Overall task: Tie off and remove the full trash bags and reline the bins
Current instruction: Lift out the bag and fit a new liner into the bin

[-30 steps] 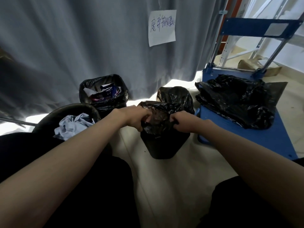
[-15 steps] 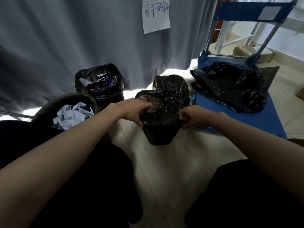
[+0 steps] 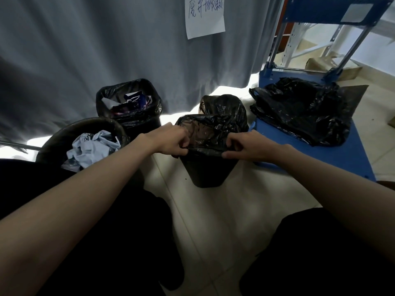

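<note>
Two hands work one liner: the left hand [image 3: 171,139] and right hand [image 3: 245,146] each pinch the glossy, crinkled black bag [image 3: 209,133], folding its edge over the near rim of the small tapered bin [image 3: 208,171] on the floor. Relining here looks nearly done; the square bin [image 3: 130,107] and round bin [image 3: 85,142] remain full and untied.
</note>
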